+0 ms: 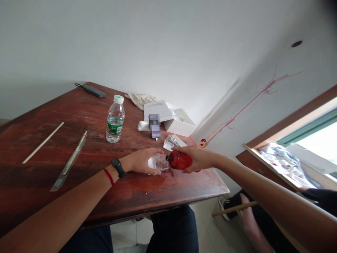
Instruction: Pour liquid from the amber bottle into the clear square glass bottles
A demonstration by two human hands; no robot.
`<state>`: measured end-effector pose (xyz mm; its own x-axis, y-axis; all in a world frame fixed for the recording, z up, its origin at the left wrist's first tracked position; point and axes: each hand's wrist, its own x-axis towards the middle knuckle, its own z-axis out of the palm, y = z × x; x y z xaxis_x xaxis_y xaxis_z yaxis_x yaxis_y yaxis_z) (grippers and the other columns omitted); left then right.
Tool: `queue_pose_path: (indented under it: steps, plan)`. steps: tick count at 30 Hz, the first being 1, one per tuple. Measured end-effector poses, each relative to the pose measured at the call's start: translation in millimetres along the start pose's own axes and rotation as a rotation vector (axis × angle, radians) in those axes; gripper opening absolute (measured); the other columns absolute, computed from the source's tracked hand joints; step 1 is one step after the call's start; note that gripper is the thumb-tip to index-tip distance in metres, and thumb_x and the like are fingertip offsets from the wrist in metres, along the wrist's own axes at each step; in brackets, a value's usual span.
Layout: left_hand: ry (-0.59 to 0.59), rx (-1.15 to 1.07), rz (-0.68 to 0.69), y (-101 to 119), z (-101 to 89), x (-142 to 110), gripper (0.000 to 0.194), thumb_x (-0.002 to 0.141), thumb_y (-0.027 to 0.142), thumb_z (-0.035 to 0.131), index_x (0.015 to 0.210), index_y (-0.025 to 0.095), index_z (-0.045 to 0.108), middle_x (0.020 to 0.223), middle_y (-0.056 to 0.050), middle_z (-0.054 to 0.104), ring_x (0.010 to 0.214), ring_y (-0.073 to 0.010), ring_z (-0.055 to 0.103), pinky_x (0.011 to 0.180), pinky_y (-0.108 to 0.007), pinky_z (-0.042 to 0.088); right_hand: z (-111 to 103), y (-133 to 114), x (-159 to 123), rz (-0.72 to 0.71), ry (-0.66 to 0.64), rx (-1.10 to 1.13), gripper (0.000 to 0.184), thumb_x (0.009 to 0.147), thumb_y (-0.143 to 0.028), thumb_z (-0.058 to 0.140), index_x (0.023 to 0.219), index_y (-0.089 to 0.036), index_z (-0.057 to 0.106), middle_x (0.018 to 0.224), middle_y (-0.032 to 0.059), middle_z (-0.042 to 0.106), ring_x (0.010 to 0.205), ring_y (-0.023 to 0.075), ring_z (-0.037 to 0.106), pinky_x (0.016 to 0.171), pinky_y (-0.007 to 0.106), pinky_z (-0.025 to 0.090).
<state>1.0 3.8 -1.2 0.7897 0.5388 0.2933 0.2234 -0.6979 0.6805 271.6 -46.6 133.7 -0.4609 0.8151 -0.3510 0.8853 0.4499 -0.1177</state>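
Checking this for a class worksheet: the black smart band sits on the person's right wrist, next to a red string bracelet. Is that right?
No. The head view shows the black smart band on the wrist of the left hand, not the right, next to the red string bracelet.

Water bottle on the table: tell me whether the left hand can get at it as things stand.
Probably yes. The plastic water bottle stands on the wooden table just beyond the left hand, and nothing stands between them. But that hand is holding a clear glass vessel, which it would likely have to release first.
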Motion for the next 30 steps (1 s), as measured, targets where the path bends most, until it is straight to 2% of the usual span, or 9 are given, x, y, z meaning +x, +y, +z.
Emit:
queue_pose_path:
  steps: [4,13,18,30]
  plan:
    - [0.011,0.002,0.006,-1.6,1.1,-0.2,0.082,0.080,0.050,0.087,0.151,0.026,0.054,0.153,-0.012,0.065,0.136,-0.0370,0.065,0.119,-0.047,0.047,-2.0,-3.9,-1.0,0.019,-0.010,-0.001,0.090,0.072,-0.036,0.087,0.155,-0.023,0.057,0.132,0.0115,0.078,0.109,0.0339,0.075,0.099,0.041,0.056]
    - [0.001,0.004,0.023,0.8,-0.2,-0.7,0.082,0.082,0.048,0.087,0.153,0.025,0.053,0.153,-0.011,0.064,0.135,-0.0364,0.065,0.119,-0.046,0.047,-1.3,-3.4,-1.1,0.017,0.006,-0.045,0.088,0.073,-0.038,0.086,0.154,-0.021,0.058,0.135,0.0138,0.076,0.116,0.0356,0.073,0.103,0.041,0.054]
    - [0.010,0.003,0.024,-0.4,0.1,-0.5,0.083,0.081,0.049,0.088,0.153,0.026,0.054,0.152,-0.011,0.065,0.135,-0.0359,0.065,0.119,-0.044,0.047,-0.4,-1.3,-1.4,0.007,0.009,-0.038,0.089,0.072,-0.038,0.087,0.155,-0.023,0.057,0.134,0.0123,0.077,0.114,0.0350,0.073,0.100,0.041,0.055]
    - [0.020,-0.005,0.049,1.1,-1.2,-1.1,0.081,0.081,0.047,0.087,0.152,0.028,0.054,0.153,-0.010,0.065,0.133,-0.0363,0.067,0.119,-0.047,0.048,-0.3,-0.1,-1.3,0.003,0.011,-0.015,0.089,0.072,-0.038,0.087,0.155,-0.025,0.058,0.136,0.0112,0.077,0.115,0.0352,0.073,0.102,0.042,0.055]
